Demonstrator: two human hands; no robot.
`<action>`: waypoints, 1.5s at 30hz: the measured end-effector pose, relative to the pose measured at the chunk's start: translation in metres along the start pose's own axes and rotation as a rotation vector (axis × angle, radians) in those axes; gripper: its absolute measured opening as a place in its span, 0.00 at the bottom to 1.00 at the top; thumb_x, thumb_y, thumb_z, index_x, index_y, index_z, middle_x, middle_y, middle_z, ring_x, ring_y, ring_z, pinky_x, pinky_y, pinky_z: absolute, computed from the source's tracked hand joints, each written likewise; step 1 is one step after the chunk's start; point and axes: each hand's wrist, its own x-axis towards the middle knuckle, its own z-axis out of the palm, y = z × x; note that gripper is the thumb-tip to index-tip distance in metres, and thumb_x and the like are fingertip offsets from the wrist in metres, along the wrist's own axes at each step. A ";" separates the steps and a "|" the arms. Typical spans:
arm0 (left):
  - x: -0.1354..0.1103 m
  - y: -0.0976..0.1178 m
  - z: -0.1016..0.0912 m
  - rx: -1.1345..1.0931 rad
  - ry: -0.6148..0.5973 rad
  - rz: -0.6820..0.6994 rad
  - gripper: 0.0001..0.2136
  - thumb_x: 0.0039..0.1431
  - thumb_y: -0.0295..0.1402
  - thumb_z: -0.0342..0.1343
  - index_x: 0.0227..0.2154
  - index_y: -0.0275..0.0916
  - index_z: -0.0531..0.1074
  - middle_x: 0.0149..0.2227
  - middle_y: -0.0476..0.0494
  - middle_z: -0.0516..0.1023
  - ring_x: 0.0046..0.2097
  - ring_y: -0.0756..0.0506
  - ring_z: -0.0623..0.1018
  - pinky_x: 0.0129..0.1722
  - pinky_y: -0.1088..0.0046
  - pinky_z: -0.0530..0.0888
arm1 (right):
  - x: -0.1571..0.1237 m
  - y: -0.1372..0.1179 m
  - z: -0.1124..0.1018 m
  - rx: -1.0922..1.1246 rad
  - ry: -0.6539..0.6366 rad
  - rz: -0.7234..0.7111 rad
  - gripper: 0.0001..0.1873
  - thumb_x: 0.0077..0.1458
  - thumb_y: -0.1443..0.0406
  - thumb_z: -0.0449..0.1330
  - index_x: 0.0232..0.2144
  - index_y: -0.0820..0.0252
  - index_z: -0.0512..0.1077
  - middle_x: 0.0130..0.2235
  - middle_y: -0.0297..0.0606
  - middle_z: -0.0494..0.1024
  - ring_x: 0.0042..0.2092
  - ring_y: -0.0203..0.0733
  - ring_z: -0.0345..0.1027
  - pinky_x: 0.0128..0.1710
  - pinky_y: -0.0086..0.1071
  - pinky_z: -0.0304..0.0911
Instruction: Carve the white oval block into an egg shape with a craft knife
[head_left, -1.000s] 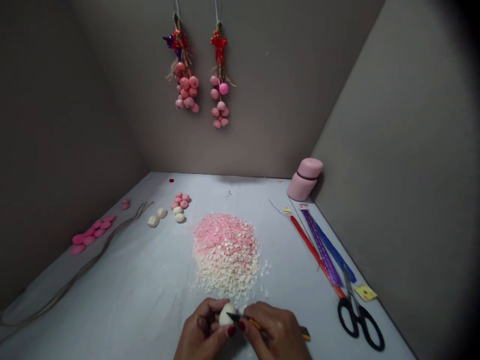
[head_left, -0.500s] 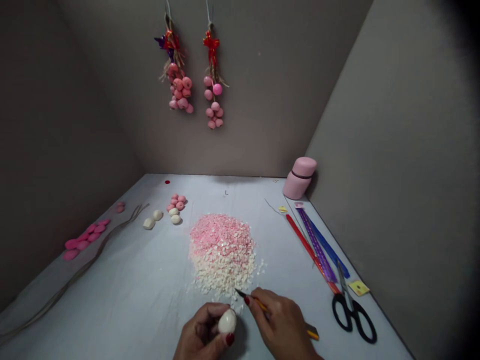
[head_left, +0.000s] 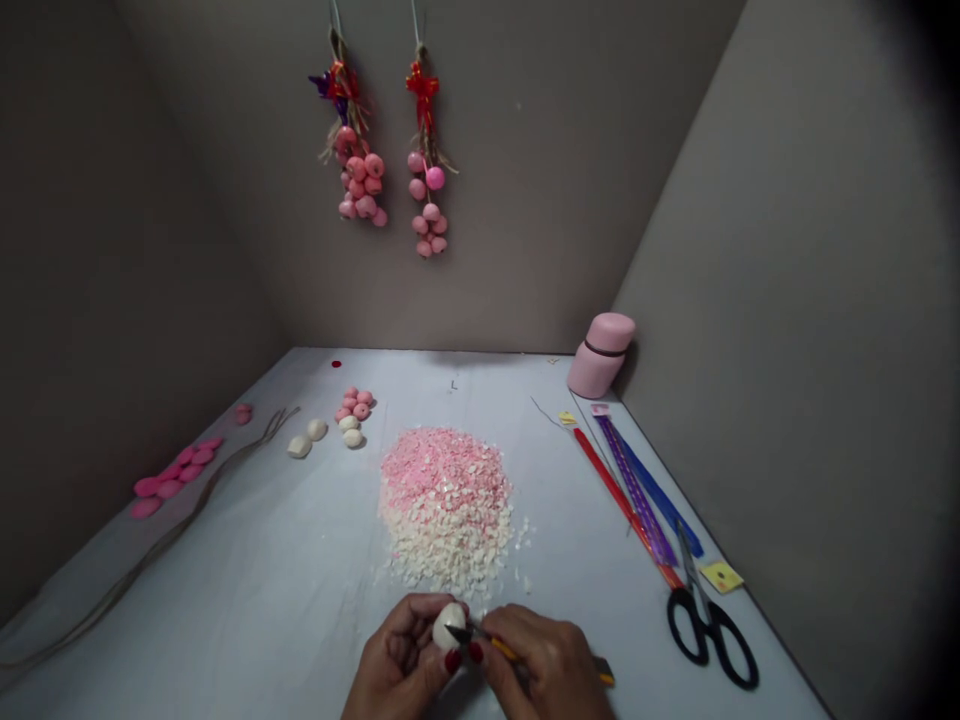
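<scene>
A: Looking at the head view, I see the left hand (head_left: 401, 665) closed around a small white lump (head_left: 448, 627), at the near edge of the desk (head_left: 247, 590). The lump is lifted a little, just in front of the person.

B: And the right hand (head_left: 544, 668)?

A: Its grip is closed on a thin cutter (head_left: 517, 655) with a yellow handle. The dark blade tip touches the lump on its right side.

B: How far is the work, in your judgement?

A: Much is already done, I think. A big pile of shavings (head_left: 448, 505) lies just beyond the hands, pink at the far part and cream-white at the near part. Some finished pink pieces (head_left: 355, 402) lie further back on the left, with three white lumps (head_left: 327, 436) near them. These white ones look not yet shaved, though they are too small to tell for sure.

B: So what is left?

A: The lump in hand, and probably those three. The scissors (head_left: 709, 630) and the ribbons (head_left: 637, 490) lie untouched at the right. Two ready bunches (head_left: 390, 160) hang on the wall, so maybe a tying step remains too.
</scene>
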 end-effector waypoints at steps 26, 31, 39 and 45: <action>0.006 -0.004 -0.003 -0.274 -0.014 -0.159 0.15 0.36 0.37 0.73 0.30 0.41 0.82 0.31 0.44 0.86 0.32 0.49 0.82 0.35 0.78 0.74 | 0.001 0.006 0.008 -0.036 0.101 0.043 0.28 0.68 0.51 0.39 0.25 0.55 0.69 0.23 0.32 0.74 0.23 0.35 0.70 0.23 0.25 0.58; 0.005 0.001 -0.003 -0.230 -0.026 -0.227 0.16 0.43 0.44 0.67 0.34 0.41 0.81 0.28 0.45 0.85 0.25 0.52 0.81 0.22 0.84 0.70 | -0.001 0.010 0.006 -0.055 0.092 0.032 0.26 0.68 0.52 0.39 0.27 0.55 0.69 0.25 0.34 0.75 0.24 0.36 0.70 0.24 0.25 0.59; 0.009 -0.005 -0.010 -0.358 -0.113 -0.233 0.16 0.48 0.45 0.64 0.35 0.39 0.81 0.26 0.44 0.84 0.20 0.52 0.80 0.18 0.84 0.72 | -0.001 0.018 0.013 -0.149 0.163 0.016 0.24 0.68 0.54 0.41 0.27 0.55 0.69 0.25 0.34 0.75 0.24 0.36 0.70 0.24 0.26 0.59; 0.011 -0.007 -0.012 -0.419 -0.070 -0.225 0.15 0.44 0.41 0.67 0.33 0.36 0.81 0.25 0.43 0.84 0.19 0.54 0.79 0.17 0.86 0.72 | 0.003 0.018 0.016 -0.218 0.183 0.000 0.26 0.68 0.53 0.41 0.26 0.55 0.69 0.24 0.34 0.74 0.24 0.37 0.71 0.24 0.27 0.59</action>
